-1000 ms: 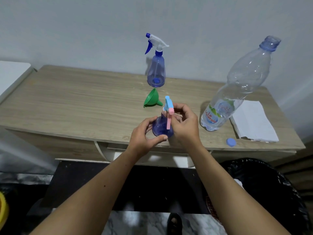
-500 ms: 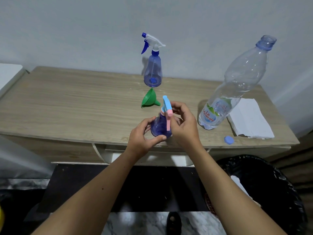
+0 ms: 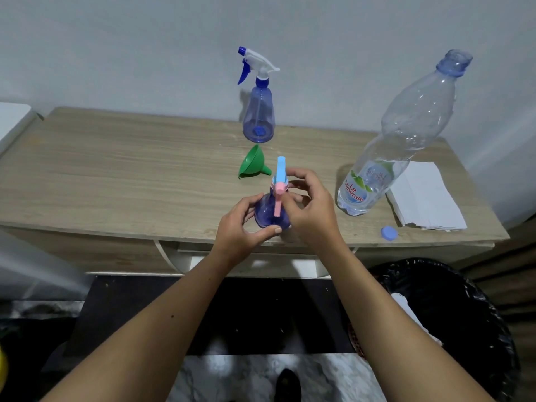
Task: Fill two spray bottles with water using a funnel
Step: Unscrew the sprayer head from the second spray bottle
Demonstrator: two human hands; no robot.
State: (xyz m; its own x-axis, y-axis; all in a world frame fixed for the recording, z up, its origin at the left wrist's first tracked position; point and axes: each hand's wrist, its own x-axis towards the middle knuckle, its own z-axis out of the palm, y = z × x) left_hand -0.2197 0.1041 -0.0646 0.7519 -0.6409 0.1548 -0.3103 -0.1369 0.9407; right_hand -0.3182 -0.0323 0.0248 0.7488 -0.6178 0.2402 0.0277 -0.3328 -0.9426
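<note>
Near the bench (image 3: 116,175) edge, the blue spray bottle (image 3: 271,213) is gripped by the left hand (image 3: 243,224); its pink collar (image 3: 280,187) is pinched by the right hand (image 3: 313,210).

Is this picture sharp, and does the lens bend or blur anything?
Head view: the hands and the pink-and-blue spray bottle are sharp. The wide lens tilts the water bottle outward near the right edge and bows the table edge. The white-and-blue spray bottle casts a soft shadow on the wall.
</note>
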